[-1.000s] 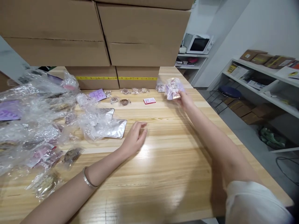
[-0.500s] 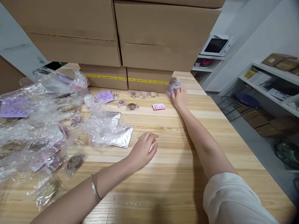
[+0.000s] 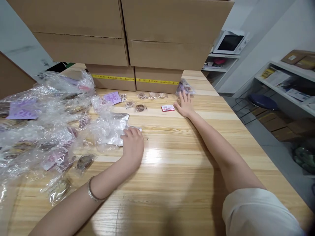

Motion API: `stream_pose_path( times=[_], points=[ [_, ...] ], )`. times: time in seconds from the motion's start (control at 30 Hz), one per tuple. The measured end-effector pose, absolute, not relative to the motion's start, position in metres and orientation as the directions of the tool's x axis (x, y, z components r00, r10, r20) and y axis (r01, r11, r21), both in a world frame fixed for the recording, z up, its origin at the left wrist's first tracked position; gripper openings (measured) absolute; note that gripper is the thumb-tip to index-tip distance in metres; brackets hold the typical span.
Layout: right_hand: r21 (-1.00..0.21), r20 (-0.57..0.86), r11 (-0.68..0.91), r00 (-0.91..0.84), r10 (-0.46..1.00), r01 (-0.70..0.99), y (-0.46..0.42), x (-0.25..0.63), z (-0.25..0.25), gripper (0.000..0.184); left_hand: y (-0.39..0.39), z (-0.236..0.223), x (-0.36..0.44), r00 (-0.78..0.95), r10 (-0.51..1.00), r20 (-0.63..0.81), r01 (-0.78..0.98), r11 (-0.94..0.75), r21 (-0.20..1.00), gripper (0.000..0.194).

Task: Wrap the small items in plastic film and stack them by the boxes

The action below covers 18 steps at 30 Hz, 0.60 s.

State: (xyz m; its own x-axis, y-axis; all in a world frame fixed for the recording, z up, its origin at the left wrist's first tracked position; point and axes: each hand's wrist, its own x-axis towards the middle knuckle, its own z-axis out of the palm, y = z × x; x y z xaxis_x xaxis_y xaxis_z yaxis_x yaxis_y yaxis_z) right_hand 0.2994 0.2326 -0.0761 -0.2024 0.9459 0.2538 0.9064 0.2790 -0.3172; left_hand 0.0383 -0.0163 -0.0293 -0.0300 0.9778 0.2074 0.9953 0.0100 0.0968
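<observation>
A pale wood-grained worktop (image 3: pixel 157 177) fills the view, with large cardboard boxes (image 3: pixel 172 26) stacked at its far side, the lower ones banded with yellow tape (image 3: pixel 157 81). To the right of the worktop stand white shelving (image 3: pixel 290 73) and a blue-seated stool (image 3: pixel 262 101), and a microwave (image 3: pixel 230 42) sits on a shelf further back. A heap of clear-wrapped packets (image 3: pixel 49 131) spreads over the left part of the worktop. The small packet (image 3: pixel 185 86) near the right grip (image 3: pixel 186 104) looks clear and purplish, its contents too small to make out. The silver pouches (image 3: pixel 121 122) by the left grip (image 3: pixel 133 144) are flat and shiny, partly covered by crumpled clear film (image 3: pixel 102 127). The packet lies on the worktop just beyond the right fingertips, beside the corner of a lower box; the right grip is spread, thumb out to the left, and whether it touches the packet I cannot tell. A red-and-white box (image 3: pixel 167 108) lies just left of that thumb. The left grip has its fingers bent over the right edge of the pouches, and whether it pinches anything I cannot tell
</observation>
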Motion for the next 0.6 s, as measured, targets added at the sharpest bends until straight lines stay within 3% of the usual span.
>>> stream_pose_path(
  times=[0.2, 0.33, 0.43, 0.53, 0.6],
  points=[
    [-0.352, 0.223, 0.369, -0.306, 0.926, 0.86, 0.157, 0.299, -0.075, 0.072, -0.017, -0.022, 0.028, -0.05, 0.993, 0.107, 0.993, 0.038, 0.114, 0.039],
    [-0.359, 0.241, 0.466, -0.403, 0.883, 0.809, 0.095, 0.296, -0.072, 0.07, -0.02, -0.005, 0.034, 0.268, 0.963, -0.023, 0.96, -0.266, 0.084, 0.029],
    [-0.334, 0.191, 0.571, -0.539, 0.82, 0.75, 0.049, 0.291, -0.069, 0.068, -0.022, 0.002, 0.039, 0.425, 0.895, 0.135, 0.9, -0.434, 0.045, 0.031],
    [-0.319, 0.159, 0.633, -0.619, 0.769, 0.705, 0.017, 0.284, -0.066, 0.065, -0.019, 0.0, 0.034, 0.203, 0.929, 0.309, 0.979, -0.201, -0.041, 0.035],
    [-0.33, 0.169, 0.637, -0.62, 0.766, 0.697, 0.007, 0.28, -0.065, 0.063, -0.015, -0.002, 0.025, 0.027, 0.967, 0.254, 0.997, -0.008, -0.073, 0.033]
  ],
)
